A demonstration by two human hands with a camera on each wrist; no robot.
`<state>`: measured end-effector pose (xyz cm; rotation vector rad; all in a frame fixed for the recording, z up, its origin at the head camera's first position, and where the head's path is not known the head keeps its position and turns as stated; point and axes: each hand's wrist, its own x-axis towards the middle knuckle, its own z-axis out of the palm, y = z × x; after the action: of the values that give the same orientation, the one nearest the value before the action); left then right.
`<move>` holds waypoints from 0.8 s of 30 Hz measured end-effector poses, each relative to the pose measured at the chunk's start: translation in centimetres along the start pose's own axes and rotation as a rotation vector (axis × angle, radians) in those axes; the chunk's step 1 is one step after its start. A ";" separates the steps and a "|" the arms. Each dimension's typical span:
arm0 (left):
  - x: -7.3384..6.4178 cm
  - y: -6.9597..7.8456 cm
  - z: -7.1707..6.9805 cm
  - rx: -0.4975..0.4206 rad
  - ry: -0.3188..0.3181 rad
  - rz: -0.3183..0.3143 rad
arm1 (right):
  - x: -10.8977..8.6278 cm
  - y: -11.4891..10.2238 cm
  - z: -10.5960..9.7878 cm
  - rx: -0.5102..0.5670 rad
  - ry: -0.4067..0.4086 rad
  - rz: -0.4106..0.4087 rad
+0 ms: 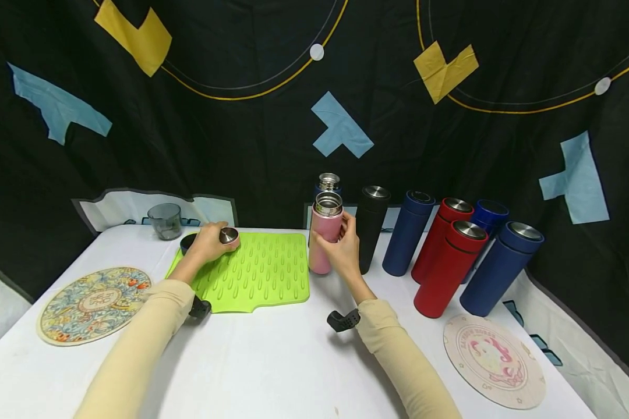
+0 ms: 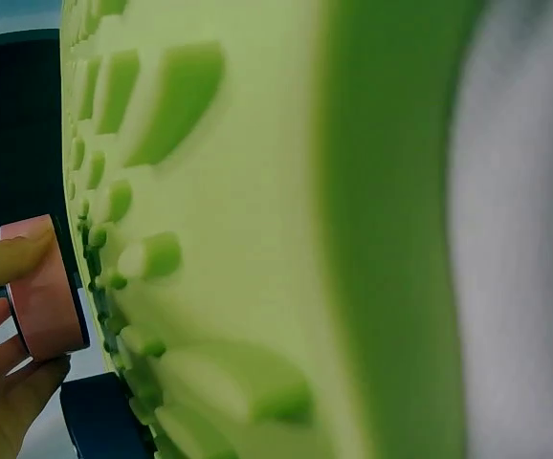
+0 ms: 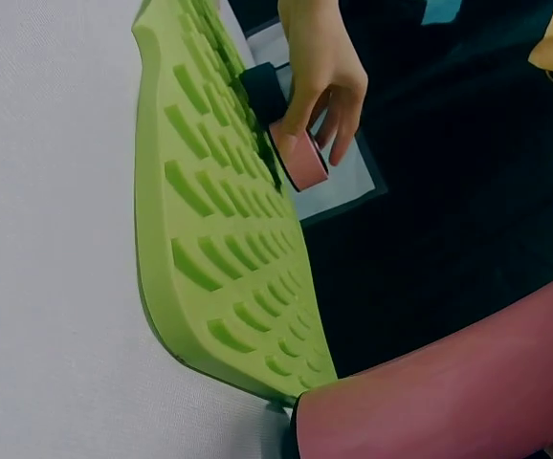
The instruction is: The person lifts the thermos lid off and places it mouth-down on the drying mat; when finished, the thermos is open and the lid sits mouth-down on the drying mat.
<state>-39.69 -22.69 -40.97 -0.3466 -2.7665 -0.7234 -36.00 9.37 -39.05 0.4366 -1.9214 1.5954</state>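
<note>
My left hand (image 1: 207, 244) pinches a pink bottle lid (image 1: 229, 235) with a silver top, over the back left of a ribbed green drying mat (image 1: 264, 273). Whether the lid touches the mat, I cannot tell. Beside it on the mat is a dark blue lid (image 2: 104, 416). In the head view, my right hand (image 1: 344, 247) grips the right side of a pink thermos bottle (image 1: 320, 259), upright and lidless, its steel neck showing. The bottle's lower body (image 3: 439, 382) fills a corner of the right wrist view. Mostly hidden behind it stands a lidless blue bottle (image 1: 328, 183).
Right of the pink bottle stand a black thermos (image 1: 372, 233), blue ones (image 1: 406, 238) and red ones (image 1: 442, 279), all lidded. A grey glass cup (image 1: 165, 221) is at the back left. Round mats, one floral (image 1: 96, 305), one pale pink (image 1: 495, 361), lie at the sides.
</note>
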 end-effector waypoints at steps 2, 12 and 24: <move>0.1 -0.1 0.2 0.001 -0.003 -0.001 | 0.2 0.3 0.3 -0.013 -0.002 0.007; 0.2 -0.3 0.9 -0.005 -0.022 -0.005 | 1.0 1.1 0.7 -0.060 0.035 0.037; -0.3 1.4 0.0 0.049 -0.028 0.033 | 1.3 1.7 0.6 -0.066 0.033 0.106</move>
<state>-39.01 -21.60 -40.42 -0.3939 -2.7920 -0.6469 -38.12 9.35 -39.60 0.2834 -1.9945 1.5901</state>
